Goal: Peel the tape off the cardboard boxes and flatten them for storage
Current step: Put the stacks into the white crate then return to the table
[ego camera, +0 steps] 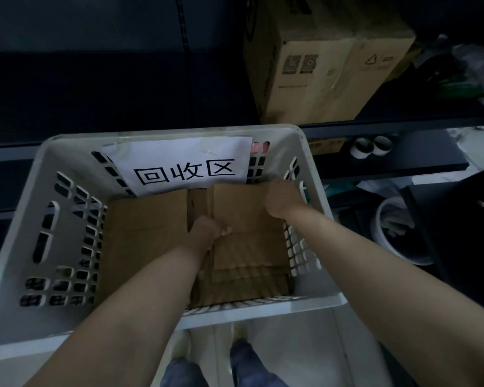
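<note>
While leaning over a white plastic basket [39, 219] with slotted walls, gripping flattened cardboard [249, 241] with both bare hands. Seen from above, in dim light.

Flattened cardboard lying inside the basket as a stack of brown sheets, covering most of the bottom. Left hand [207, 230] low in the middle of the basket, fingers curled round the left edge of the top sheet. Right hand [284, 199] at the far right corner of the same sheet, close to the basket's right wall, fingers curled over the far edge and clasping it. Both forearms bare, stretched down from the lower edge of the view.

Taped to the basket's far wall, a white paper sign [179, 163] with three large black Chinese characters.

Behind the basket, a dark shelf [403, 127] carrying a closed cardboard box [327, 74] printed with small labels and a triangle mark. To the right, lower down, two white rolls [370, 146] side by side and a round white tub [380, 219].

Under the basket, a pale floor [291, 344] and two legs [243, 358] in blue trousers.
</note>
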`<action>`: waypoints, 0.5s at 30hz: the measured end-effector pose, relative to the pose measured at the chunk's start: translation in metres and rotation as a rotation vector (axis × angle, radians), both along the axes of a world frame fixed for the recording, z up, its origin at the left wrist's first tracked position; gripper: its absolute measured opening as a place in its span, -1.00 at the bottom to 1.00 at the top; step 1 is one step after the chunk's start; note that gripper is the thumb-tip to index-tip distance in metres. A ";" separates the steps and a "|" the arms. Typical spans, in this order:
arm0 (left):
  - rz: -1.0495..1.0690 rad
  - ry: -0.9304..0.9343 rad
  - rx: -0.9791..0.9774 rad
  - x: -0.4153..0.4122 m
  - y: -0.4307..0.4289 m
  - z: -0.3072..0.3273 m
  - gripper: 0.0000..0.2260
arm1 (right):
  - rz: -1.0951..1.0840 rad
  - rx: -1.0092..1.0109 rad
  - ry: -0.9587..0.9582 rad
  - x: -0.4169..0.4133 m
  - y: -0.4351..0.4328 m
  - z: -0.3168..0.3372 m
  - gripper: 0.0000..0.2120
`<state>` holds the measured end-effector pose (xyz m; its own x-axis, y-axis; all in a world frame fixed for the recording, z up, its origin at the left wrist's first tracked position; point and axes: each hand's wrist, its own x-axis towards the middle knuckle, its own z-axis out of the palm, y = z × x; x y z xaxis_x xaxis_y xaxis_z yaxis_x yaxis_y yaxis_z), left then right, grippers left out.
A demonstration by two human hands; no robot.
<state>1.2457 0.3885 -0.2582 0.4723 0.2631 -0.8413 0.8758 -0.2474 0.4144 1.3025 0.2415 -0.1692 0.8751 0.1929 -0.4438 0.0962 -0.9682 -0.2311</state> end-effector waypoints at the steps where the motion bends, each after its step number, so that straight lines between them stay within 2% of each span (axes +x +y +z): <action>1: 0.012 0.006 0.009 0.001 0.002 -0.001 -0.31 | 0.011 -0.012 -0.001 0.001 0.000 0.000 -0.80; 4: 0.008 0.006 0.091 0.003 0.002 -0.010 -0.29 | 0.021 -0.023 0.005 0.004 -0.002 -0.001 -0.81; 8: -0.029 -0.047 0.249 0.000 -0.005 -0.018 -0.39 | 0.036 -0.019 0.002 0.006 -0.005 -0.003 -0.73; 10: -0.086 -0.109 0.283 0.003 -0.004 -0.016 -0.43 | 0.049 -0.021 0.003 0.006 -0.005 -0.003 -0.74; 12: -0.142 -0.074 0.285 0.007 -0.002 -0.013 -0.46 | 0.046 -0.009 -0.001 0.005 -0.004 -0.001 -0.75; 15: -0.171 0.005 0.317 0.007 0.000 -0.012 -0.32 | 0.065 -0.017 0.001 0.003 -0.001 0.002 -0.78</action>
<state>1.2526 0.3886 -0.2705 0.5281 0.4287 -0.7330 0.8125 -0.5062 0.2893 1.3059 0.2409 -0.1671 0.8608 0.2416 -0.4479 0.1585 -0.9636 -0.2152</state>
